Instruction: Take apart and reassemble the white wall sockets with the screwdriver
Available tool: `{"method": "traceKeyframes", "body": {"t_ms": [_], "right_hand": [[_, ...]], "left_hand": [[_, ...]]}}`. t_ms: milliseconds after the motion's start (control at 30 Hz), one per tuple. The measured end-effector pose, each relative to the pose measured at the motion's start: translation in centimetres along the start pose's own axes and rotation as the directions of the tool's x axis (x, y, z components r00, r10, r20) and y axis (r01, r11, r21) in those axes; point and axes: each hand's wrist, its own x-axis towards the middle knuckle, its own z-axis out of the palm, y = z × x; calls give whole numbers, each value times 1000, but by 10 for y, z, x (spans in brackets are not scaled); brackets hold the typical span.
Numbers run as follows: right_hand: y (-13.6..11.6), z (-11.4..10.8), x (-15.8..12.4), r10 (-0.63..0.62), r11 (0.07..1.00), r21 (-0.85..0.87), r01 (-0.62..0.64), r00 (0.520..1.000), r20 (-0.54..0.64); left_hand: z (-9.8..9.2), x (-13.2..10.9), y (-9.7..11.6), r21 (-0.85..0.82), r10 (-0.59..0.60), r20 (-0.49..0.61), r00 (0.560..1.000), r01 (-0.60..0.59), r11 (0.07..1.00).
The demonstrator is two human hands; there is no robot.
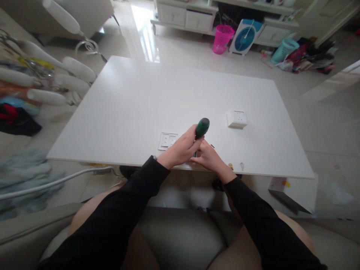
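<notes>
My left hand is wrapped around a screwdriver with a green and black handle, whose handle end points up and away from me. Close against it, my right hand is closed near the table's front edge. A small dark bluish bit shows between the hands, but what the right fingers hold is mostly hidden. Beside my left wrist a white double wall socket plate lies flat, partly covered by the hand. To the right stands a white socket on a box.
Two small parts lie near the front edge of the white table: a brassy one and a pale one. A white chandelier reaches over the left side. On the floor beyond are a pink basket and a blue fan.
</notes>
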Motion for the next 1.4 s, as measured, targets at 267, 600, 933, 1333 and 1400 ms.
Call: {"method": "traceKeyframes", "body": {"t_ms": [267,600,933,1333,1400], "right_hand": [[-8,-2,1,62,997,-55,-62,998,11],[-12,-5,0,65,996,-69,-64,998,15],[-12,-4,1,71,993,-97,-70,997,5],[-12,-4,0,109,989,-106,-104,993,42],[-12,-4,0,101,991,-96,-97,994,30]], "left_hand": [[2,5,-8,-26,2,-106,994,-4,1000],[-15,7,-11,-123,-63,-82,995,52,991],[-12,6,-4,-23,-9,-81,997,8,1000],[-6,6,-1,66,-71,-252,965,91,994],[-6,6,-3,10,-93,-249,964,99,995]]}}
